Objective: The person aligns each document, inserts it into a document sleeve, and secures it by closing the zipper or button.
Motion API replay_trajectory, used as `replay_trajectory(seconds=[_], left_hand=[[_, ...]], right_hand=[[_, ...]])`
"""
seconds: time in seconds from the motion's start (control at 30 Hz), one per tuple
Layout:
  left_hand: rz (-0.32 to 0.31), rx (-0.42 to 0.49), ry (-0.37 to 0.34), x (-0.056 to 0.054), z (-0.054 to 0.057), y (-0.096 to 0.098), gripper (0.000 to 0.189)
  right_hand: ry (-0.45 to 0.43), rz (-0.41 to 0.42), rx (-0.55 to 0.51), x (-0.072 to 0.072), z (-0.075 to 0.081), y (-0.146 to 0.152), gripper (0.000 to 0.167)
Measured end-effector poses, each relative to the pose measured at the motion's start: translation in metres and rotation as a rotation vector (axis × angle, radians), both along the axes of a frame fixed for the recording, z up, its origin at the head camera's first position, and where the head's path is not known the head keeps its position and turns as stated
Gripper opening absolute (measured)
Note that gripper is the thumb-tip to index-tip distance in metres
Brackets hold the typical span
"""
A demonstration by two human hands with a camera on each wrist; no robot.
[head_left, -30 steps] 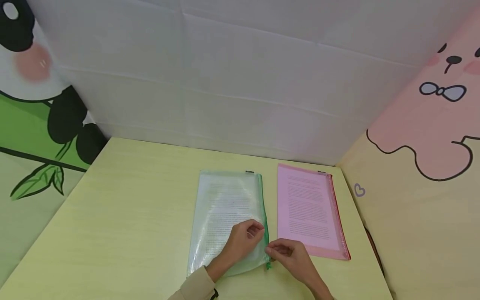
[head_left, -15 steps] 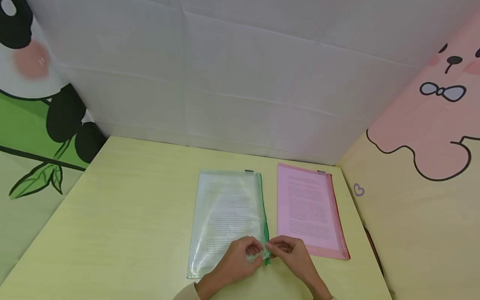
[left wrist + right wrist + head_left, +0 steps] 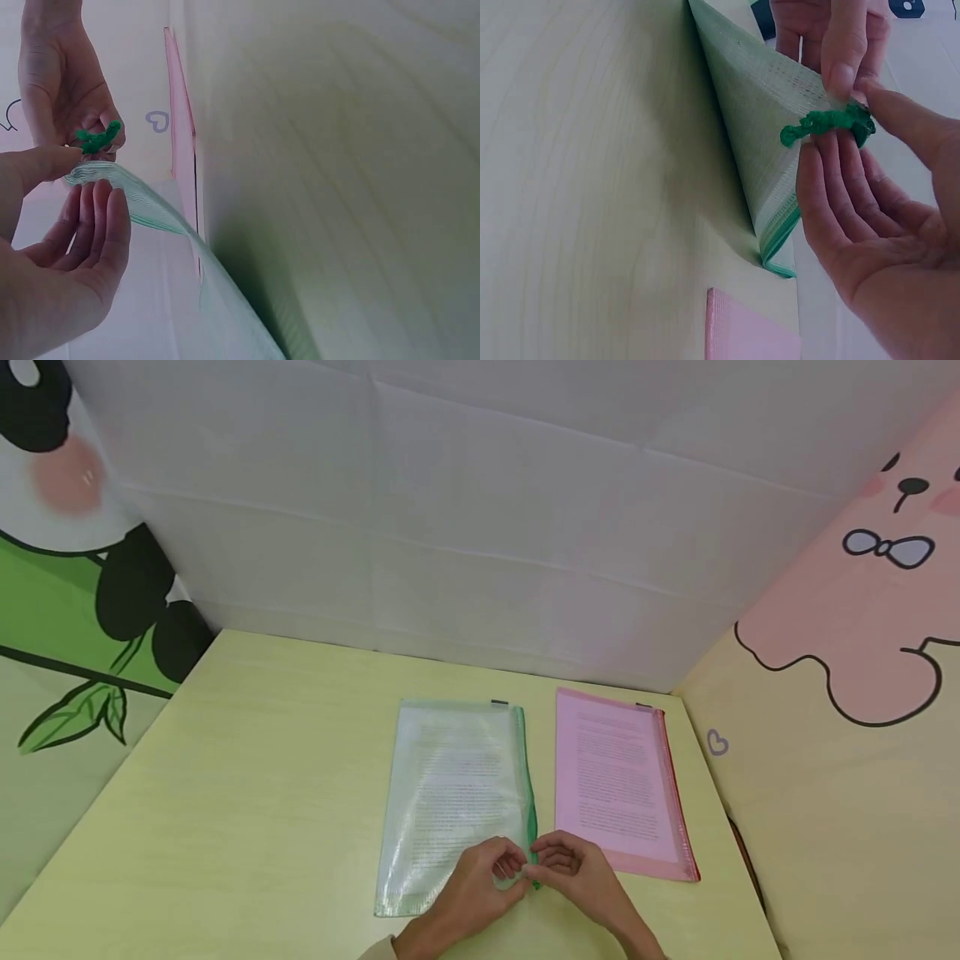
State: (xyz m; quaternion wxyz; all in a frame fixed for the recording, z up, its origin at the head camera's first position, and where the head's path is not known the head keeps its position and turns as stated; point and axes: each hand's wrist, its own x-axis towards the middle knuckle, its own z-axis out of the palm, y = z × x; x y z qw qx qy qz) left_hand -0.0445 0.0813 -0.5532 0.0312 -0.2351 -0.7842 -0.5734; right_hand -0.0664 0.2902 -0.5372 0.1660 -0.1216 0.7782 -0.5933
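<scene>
A clear green zip document bag (image 3: 408, 735) lies flat on the table with a printed sheet inside. Its front right corner is lifted off the tabletop. My left hand (image 3: 480, 889) pinches that corner between thumb and fingers. Beside it, my right hand (image 3: 588, 877) pinches the end of the bag's green zip edge, fingertips almost meeting the left hand's. A frayed green cord-like tail (image 3: 821, 124) sticks out between the two hands in the right wrist view. The left wrist view shows the same green tail (image 3: 97, 139) above the raised corner. The zip slider cannot be made out.
A pink zip document bag (image 3: 652, 864) with a red zip edge and a printed sheet lies right of the green one. The pale yellow table (image 3: 247, 777) meets a white back wall (image 3: 480, 527) and decorated side walls.
My left hand has moved down along the zip edge to the front corner and now meets the right hand there. The right hand has shifted only slightly. Both bags stay in place.
</scene>
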Motion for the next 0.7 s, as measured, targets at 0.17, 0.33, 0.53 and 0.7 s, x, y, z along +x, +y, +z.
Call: replay_trajectory(seconds=[0.17,0.33,0.53,0.7], left_hand=[[0.013,-0.018,0.061,0.001,-0.002,0.000,0.011],[0.051,-0.030,0.142,0.001,-0.004,0.001,0.015],[0.096,-0.018,0.200,0.001,-0.004,0.003,0.017],[0.111,-0.010,0.230,0.000,-0.005,0.003,0.017]], right_hand=[[0.034,0.071,0.032,0.000,0.004,0.004,0.030],[0.099,0.139,0.085,0.000,0.012,0.010,0.028],[0.321,0.193,0.149,0.002,0.016,0.015,0.014],[0.525,0.185,0.210,0.005,0.016,0.014,0.008]])
